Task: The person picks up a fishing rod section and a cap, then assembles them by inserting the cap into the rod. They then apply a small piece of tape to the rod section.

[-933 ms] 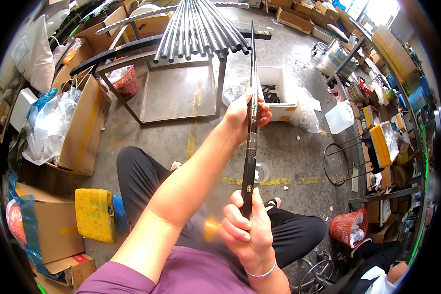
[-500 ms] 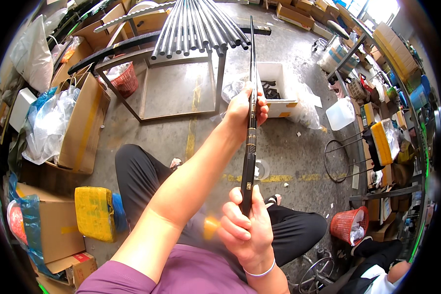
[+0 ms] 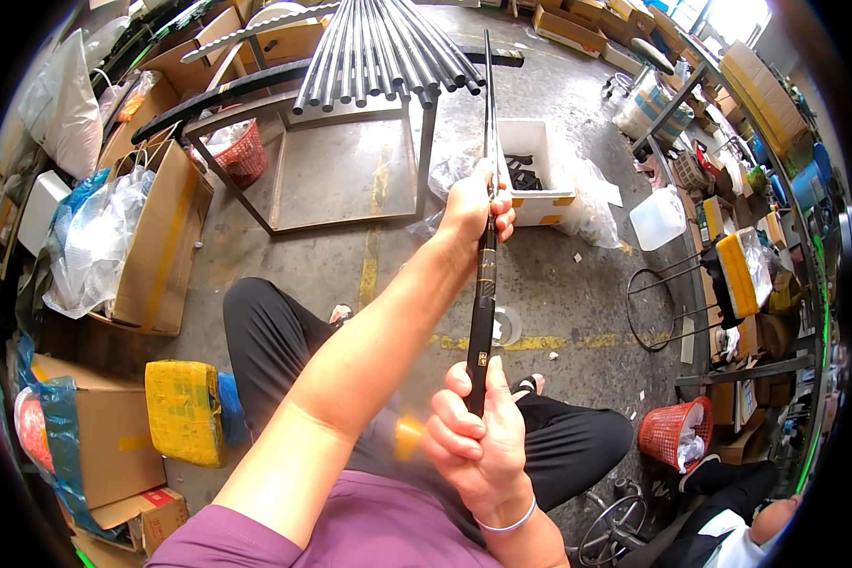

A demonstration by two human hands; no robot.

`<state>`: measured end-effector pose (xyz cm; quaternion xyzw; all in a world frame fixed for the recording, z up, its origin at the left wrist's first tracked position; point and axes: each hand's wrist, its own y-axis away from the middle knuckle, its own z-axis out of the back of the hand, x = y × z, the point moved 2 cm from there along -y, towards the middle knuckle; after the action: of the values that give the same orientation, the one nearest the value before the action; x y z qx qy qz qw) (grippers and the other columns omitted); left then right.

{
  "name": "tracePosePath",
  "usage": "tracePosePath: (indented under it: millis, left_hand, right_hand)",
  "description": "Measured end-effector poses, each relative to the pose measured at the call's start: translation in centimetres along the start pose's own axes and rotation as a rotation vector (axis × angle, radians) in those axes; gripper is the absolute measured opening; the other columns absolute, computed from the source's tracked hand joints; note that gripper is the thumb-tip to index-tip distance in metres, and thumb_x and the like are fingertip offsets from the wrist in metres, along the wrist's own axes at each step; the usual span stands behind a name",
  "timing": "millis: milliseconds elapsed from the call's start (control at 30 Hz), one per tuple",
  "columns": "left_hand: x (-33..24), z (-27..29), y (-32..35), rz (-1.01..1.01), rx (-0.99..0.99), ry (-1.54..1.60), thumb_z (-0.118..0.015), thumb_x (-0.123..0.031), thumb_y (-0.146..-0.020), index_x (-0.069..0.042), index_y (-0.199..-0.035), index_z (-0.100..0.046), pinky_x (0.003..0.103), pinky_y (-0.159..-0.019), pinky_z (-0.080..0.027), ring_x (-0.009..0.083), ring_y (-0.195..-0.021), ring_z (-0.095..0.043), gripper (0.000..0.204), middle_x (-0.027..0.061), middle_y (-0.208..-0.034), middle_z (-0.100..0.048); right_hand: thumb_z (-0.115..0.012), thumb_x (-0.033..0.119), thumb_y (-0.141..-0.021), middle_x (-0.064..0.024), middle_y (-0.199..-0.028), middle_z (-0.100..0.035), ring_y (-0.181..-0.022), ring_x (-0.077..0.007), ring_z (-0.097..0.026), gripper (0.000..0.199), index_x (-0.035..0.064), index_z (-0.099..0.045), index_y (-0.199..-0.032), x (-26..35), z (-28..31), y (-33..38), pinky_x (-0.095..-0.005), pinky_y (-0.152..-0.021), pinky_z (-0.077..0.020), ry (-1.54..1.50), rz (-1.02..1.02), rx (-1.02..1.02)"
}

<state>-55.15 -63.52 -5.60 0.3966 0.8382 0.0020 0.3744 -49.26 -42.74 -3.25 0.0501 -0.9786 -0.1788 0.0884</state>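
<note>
Rod: a long, thin black rod [image 3: 484, 312] held out in front of the person, over the lap and the concrete floor [image 3: 577, 293].
Axis: its length runs near to far, almost straight away from the body, tapering to a fine far end that reaches toward the rack.
Right hand: the right hand [image 3: 478, 440] is clenched round the thick near end, fingers wrapped, thumb side up, close to the chest.
Left hand: the left hand [image 3: 478, 210] grasps the rod farther out, fingers curled over it, arm stretched forward.
Which is nearer: the right hand sits at the butt; the left is well along the shaft, so the free length lies beyond the left hand, on the far side.
Marking: a small gold band shows on the rod between the 2 hands.
Rack: a metal frame [image 3: 346, 166] stands far centre, carrying a bundle of grey tubes [image 3: 379, 47] fanned across its top.
Box: a white box [image 3: 540, 175] with dark parts inside sits just right of the frame, wrapped in clear plastic.
Left side: cardboard boxes [image 3: 161, 246] and plastic bags; a yellow packet [image 3: 185, 412] lies near the left knee.
Right side: a white jug [image 3: 658, 218], shelves, and a red basket [image 3: 677, 435].
Other person: someone sits at the near right corner, only partly in view.
</note>
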Motion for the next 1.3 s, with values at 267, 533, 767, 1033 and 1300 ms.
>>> tracePosePath:
  millis: [267, 533, 767, 1033, 1300]
  left_hand:
    - [-0.4, -0.3, 0.3, -0.006, -0.037, -0.108, -0.034, -0.035, -0.097, -0.009, -0.084, -0.042, 0.023, -0.035, -0.030, 0.0064, -0.039, -0.035, 0.030, -0.0058, -0.051, -0.034]
    - [-0.6, -0.1, 0.3, -0.013, -0.076, -0.175, -0.035, -0.036, -0.097, -0.009, -0.086, -0.042, 0.023, -0.036, -0.031, 0.0068, -0.039, -0.036, 0.030, -0.0048, -0.052, -0.035]
    - [-0.4, -0.1, 0.1, -0.013, -0.085, -0.175, -0.037, -0.036, -0.096, -0.008, -0.086, -0.042, 0.024, -0.036, -0.031, 0.0078, -0.039, -0.036, 0.030, -0.0038, -0.052, -0.035]
    - [-0.1, 0.8, -0.7, -0.004, -0.008, -0.089, -0.035, -0.036, -0.097, -0.009, -0.081, -0.042, 0.026, -0.036, -0.034, 0.0099, -0.039, -0.039, 0.032, -0.0018, -0.052, -0.039]
    - [0.0, 1.2, -0.9, 0.001, -0.002, -0.065, -0.032, -0.042, -0.098, -0.009, -0.084, -0.043, 0.026, -0.038, -0.038, 0.0117, -0.040, -0.042, 0.038, 0.0003, -0.054, -0.042]
  right_hand:
    - [-0.028, 0.051, -0.097, 0.0050, -0.053, -0.029, -0.039, -0.0064, -0.022, 0.043, 0.0122, -0.043, -0.087, 0.2, -0.1, 0.0, -0.0223, -0.042, -0.0220, 0.084, 0.012, -0.054]
    - [-0.028, 0.051, -0.097, 0.0052, -0.052, -0.027, -0.039, -0.0063, -0.022, 0.043, 0.0120, -0.043, -0.086, 0.1, -0.5, 0.0, -0.0223, -0.042, -0.0217, 0.114, 0.020, -0.085]
    - [-0.028, 0.052, -0.097, 0.0051, -0.051, -0.027, -0.038, -0.0067, -0.022, 0.044, 0.0119, -0.043, -0.085, 0.1, -0.1, 0.0, -0.0227, -0.041, -0.0223, 0.130, 0.025, -0.100]
    - [-0.028, 0.050, -0.097, 0.0044, -0.052, -0.028, -0.038, -0.0071, -0.023, 0.042, 0.0125, -0.044, -0.086, 0.2, -0.1, -0.2, -0.0234, -0.041, -0.0236, 0.112, 0.003, -0.090]
    - [-0.024, 0.050, -0.098, 0.0023, -0.053, -0.031, -0.038, -0.0089, -0.026, 0.044, 0.0123, -0.044, -0.086, 0.3, 0.2, -0.7, -0.0240, -0.041, -0.0261, 0.018, -0.066, -0.025]
